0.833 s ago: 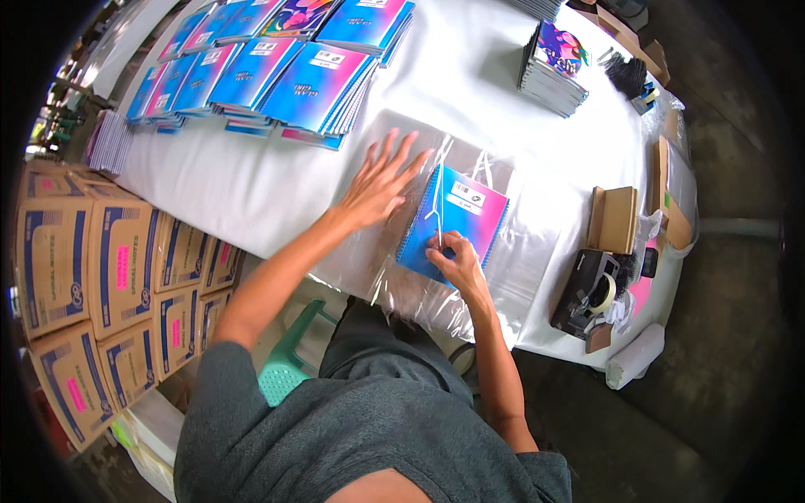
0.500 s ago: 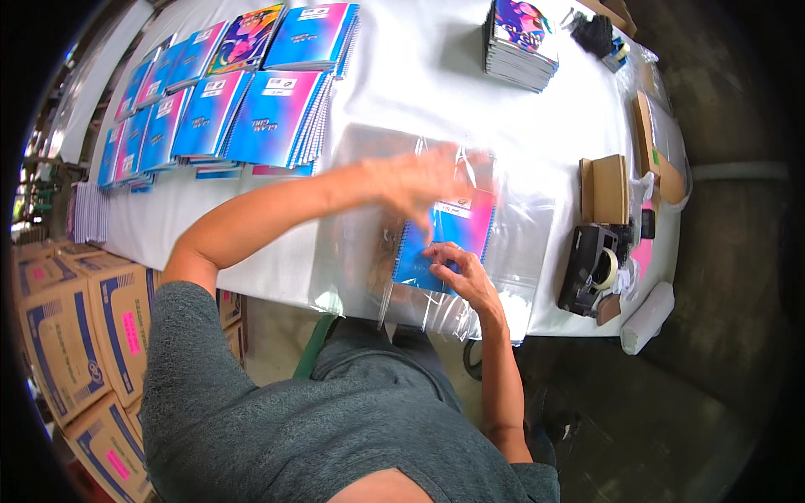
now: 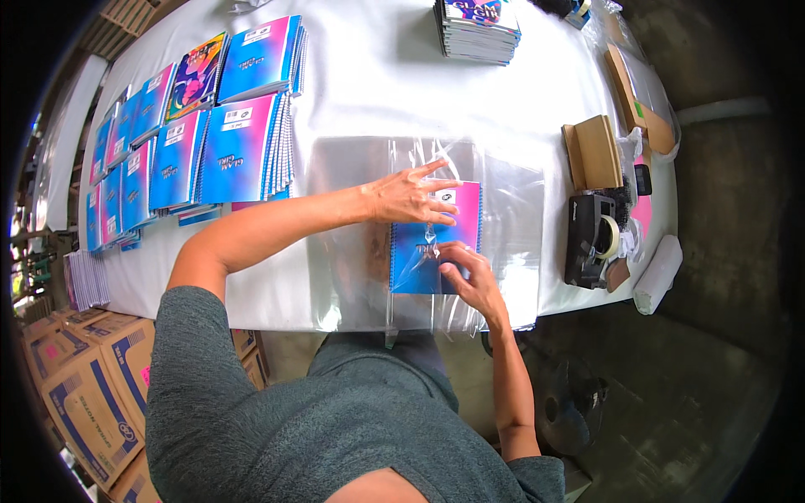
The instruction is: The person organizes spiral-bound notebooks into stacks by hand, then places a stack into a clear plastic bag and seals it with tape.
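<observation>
A spiral notebook [image 3: 417, 270] with a blue and pink cover lies in front of me, with clear plastic film [image 3: 511, 226] spread under and around it. Creased film also runs over its cover. My left hand [image 3: 411, 194] is open across the notebook's upper part, palm down with fingers spread. At the notebook's right side, my right hand [image 3: 476, 283] has its fingers bent and its thumb apart, with the fingertips on the film-covered front. Neither hand shows anything gripped between its fingers.
Notebook stacks [image 3: 243, 151] fill the table's left side, and another stack [image 3: 478, 38] stands at the back. On the right are a black tape dispenser [image 3: 583, 243], a cardboard piece [image 3: 594, 155] and a white roll [image 3: 658, 275]. Cartons [image 3: 92, 411] stand below left.
My left hand has come down and nearer onto the notebook's upper part, its fingers now spread. My right hand stays by the notebook's right side. The whole view has shifted slightly.
</observation>
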`<state>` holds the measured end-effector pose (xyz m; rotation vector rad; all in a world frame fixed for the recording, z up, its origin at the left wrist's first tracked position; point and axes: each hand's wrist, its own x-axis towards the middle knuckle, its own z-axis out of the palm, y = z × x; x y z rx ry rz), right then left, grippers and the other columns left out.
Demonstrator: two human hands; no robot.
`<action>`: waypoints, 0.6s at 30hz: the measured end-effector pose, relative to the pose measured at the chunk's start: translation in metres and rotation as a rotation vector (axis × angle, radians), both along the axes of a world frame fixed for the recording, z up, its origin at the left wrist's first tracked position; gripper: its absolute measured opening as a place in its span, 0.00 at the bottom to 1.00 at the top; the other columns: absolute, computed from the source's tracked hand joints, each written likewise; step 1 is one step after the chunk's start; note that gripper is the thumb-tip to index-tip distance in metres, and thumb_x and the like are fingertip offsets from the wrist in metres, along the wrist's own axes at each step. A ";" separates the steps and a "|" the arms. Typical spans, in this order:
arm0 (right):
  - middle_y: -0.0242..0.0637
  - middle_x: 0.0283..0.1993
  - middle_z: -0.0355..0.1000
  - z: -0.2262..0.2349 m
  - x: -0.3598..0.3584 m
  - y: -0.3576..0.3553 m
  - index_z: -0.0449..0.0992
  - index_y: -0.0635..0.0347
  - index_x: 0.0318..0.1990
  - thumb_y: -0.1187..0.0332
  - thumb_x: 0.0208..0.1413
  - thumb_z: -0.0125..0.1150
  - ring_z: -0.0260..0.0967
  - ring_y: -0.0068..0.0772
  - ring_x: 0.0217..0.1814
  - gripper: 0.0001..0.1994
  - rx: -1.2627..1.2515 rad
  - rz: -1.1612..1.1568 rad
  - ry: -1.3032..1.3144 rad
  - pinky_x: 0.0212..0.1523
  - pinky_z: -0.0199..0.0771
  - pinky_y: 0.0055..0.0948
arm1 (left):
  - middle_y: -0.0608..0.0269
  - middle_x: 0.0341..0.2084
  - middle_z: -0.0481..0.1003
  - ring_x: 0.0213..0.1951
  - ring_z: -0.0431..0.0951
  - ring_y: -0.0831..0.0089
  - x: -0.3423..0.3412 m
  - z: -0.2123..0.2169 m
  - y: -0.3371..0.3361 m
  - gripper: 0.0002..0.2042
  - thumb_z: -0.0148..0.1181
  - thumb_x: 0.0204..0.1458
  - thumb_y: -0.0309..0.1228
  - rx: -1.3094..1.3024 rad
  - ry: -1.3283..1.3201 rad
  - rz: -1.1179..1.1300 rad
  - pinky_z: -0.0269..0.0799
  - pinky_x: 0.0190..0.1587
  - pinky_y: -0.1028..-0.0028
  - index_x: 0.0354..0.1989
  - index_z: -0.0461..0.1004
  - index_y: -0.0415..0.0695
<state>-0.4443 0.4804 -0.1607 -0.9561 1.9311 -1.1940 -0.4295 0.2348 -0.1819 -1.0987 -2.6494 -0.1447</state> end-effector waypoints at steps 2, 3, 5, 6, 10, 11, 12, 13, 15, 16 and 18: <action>0.38 0.51 0.73 0.004 -0.008 0.010 0.75 0.63 0.44 0.73 0.54 0.58 0.69 0.40 0.52 0.10 -0.033 -0.024 0.237 0.53 0.67 0.36 | 0.84 0.55 0.71 0.63 0.63 0.68 -0.001 -0.009 -0.001 0.21 0.53 0.49 0.38 0.023 0.001 -0.008 0.47 0.70 0.50 0.54 0.71 0.69; 0.37 0.53 0.72 -0.001 -0.012 0.014 0.75 0.61 0.46 0.75 0.54 0.57 0.68 0.40 0.55 0.12 -0.014 -0.048 0.416 0.56 0.65 0.37 | 0.83 0.54 0.72 0.63 0.64 0.68 -0.001 -0.013 -0.002 0.20 0.53 0.49 0.38 0.046 0.004 0.005 0.47 0.70 0.51 0.53 0.72 0.69; 0.31 0.58 0.70 -0.008 -0.018 0.022 0.74 0.51 0.54 0.82 0.49 0.53 0.60 0.34 0.66 0.24 0.107 0.015 0.650 0.67 0.50 0.45 | 0.81 0.53 0.73 0.62 0.65 0.68 -0.001 -0.009 0.000 0.19 0.53 0.49 0.38 0.098 0.007 0.021 0.48 0.70 0.51 0.52 0.73 0.67; 0.30 0.59 0.69 -0.011 -0.018 0.022 0.74 0.49 0.55 0.81 0.50 0.52 0.60 0.34 0.67 0.24 0.138 0.063 0.694 0.68 0.46 0.46 | 0.80 0.52 0.73 0.61 0.66 0.67 -0.001 -0.006 0.002 0.19 0.53 0.49 0.38 0.113 0.023 0.007 0.49 0.69 0.52 0.52 0.74 0.66; 0.27 0.60 0.68 -0.016 -0.018 0.019 0.72 0.41 0.57 0.80 0.51 0.49 0.58 0.31 0.68 0.27 0.233 0.179 0.777 0.72 0.34 0.50 | 0.77 0.49 0.76 0.59 0.69 0.66 -0.005 0.003 0.017 0.16 0.52 0.50 0.37 0.205 0.039 -0.031 0.54 0.69 0.56 0.49 0.76 0.61; 0.27 0.60 0.68 -0.014 -0.020 0.018 0.73 0.41 0.57 0.80 0.51 0.50 0.58 0.31 0.68 0.27 0.253 0.201 0.779 0.72 0.34 0.49 | 0.77 0.48 0.76 0.58 0.69 0.65 -0.005 0.002 0.019 0.16 0.52 0.51 0.37 0.232 0.032 -0.032 0.55 0.68 0.57 0.48 0.76 0.60; 0.27 0.60 0.68 -0.013 -0.021 0.018 0.73 0.40 0.57 0.80 0.50 0.50 0.57 0.30 0.68 0.27 0.273 0.222 0.782 0.72 0.34 0.49 | 0.77 0.48 0.76 0.58 0.69 0.65 -0.006 -0.001 0.020 0.15 0.52 0.51 0.36 0.232 0.031 -0.031 0.55 0.68 0.57 0.48 0.76 0.59; 0.27 0.60 0.68 -0.012 -0.022 0.018 0.73 0.40 0.57 0.80 0.50 0.50 0.57 0.30 0.69 0.27 0.272 0.227 0.778 0.72 0.34 0.49 | 0.77 0.48 0.76 0.58 0.69 0.64 -0.007 -0.005 0.020 0.15 0.52 0.51 0.36 0.232 0.033 -0.029 0.55 0.68 0.57 0.48 0.76 0.59; 0.26 0.59 0.68 -0.012 -0.023 0.017 0.73 0.40 0.57 0.80 0.49 0.50 0.56 0.30 0.69 0.28 0.271 0.238 0.769 0.72 0.35 0.49 | 0.77 0.48 0.76 0.57 0.70 0.65 -0.011 -0.013 0.020 0.15 0.53 0.50 0.36 0.239 0.048 -0.024 0.56 0.67 0.55 0.47 0.77 0.59; 0.26 0.60 0.67 -0.012 -0.023 0.017 0.72 0.40 0.58 0.79 0.49 0.52 0.54 0.29 0.70 0.28 0.285 0.248 0.768 0.72 0.34 0.50 | 0.77 0.48 0.76 0.56 0.71 0.66 -0.012 -0.015 0.020 0.15 0.53 0.50 0.36 0.245 0.059 -0.022 0.57 0.67 0.54 0.47 0.77 0.60; 0.24 0.62 0.65 -0.012 -0.024 0.018 0.70 0.40 0.59 0.77 0.48 0.55 0.51 0.28 0.71 0.28 0.312 0.271 0.765 0.71 0.34 0.52 | 0.77 0.48 0.76 0.55 0.72 0.67 -0.014 -0.019 0.021 0.16 0.53 0.49 0.36 0.256 0.066 -0.009 0.58 0.66 0.53 0.46 0.78 0.60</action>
